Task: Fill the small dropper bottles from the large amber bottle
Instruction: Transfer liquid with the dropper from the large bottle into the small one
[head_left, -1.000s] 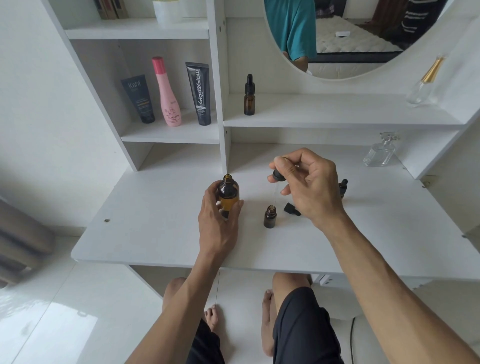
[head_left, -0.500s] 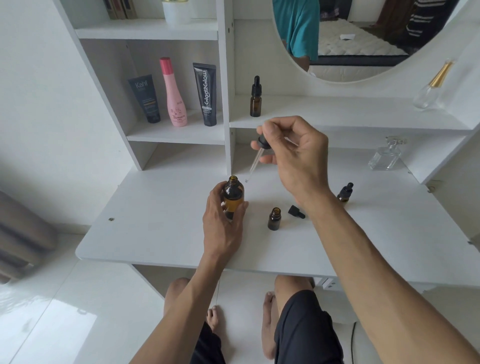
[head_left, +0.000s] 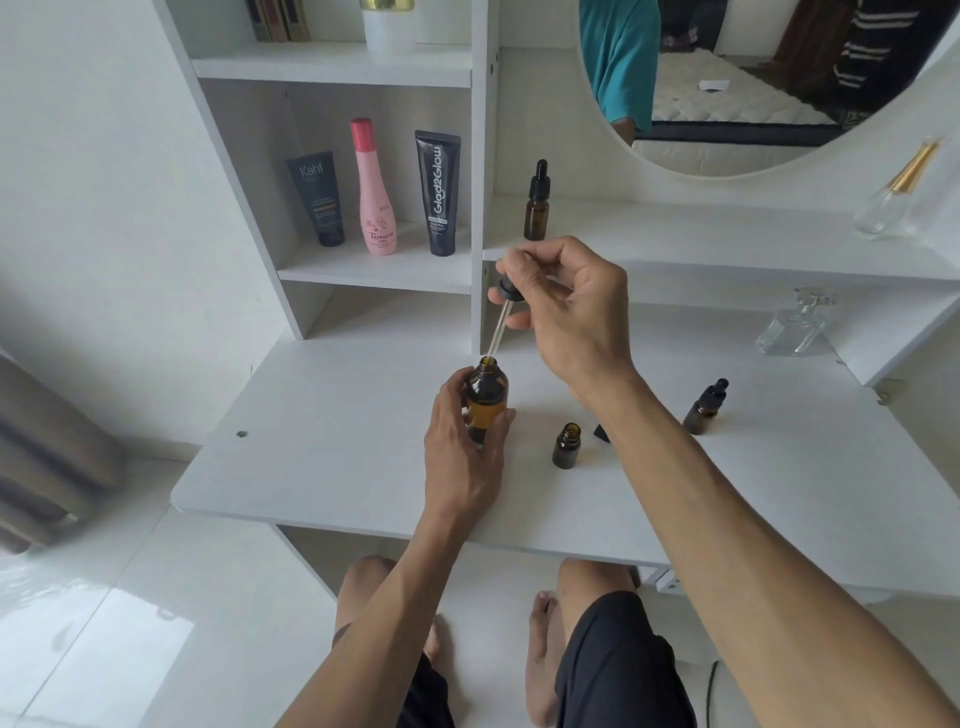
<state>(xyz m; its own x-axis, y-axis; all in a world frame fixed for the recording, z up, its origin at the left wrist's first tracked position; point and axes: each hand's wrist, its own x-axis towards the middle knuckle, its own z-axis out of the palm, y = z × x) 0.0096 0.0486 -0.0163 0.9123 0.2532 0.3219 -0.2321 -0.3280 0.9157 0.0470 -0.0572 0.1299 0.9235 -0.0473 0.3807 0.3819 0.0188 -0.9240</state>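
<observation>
My left hand (head_left: 462, 447) wrapped around the large open amber glass bottle (head_left: 485, 397), holding it upright on the white worktop (head_left: 332, 447). My right hand (head_left: 566, 312) pinched the black-capped glass dropper (head_left: 501, 317) just above it, the pipette slanting down with its tip at the bottle's mouth. A small uncapped amber bottle (head_left: 566, 446) stood just right of my left hand, and a small capped dropper bottle (head_left: 705, 408) stood farther right, beyond my right forearm.

A single head-worn wide-angle view looks forward and down, close over the white vanity desk (head_left: 322, 467), its shelves toward twelve o'clock, knees at six.
</observation>
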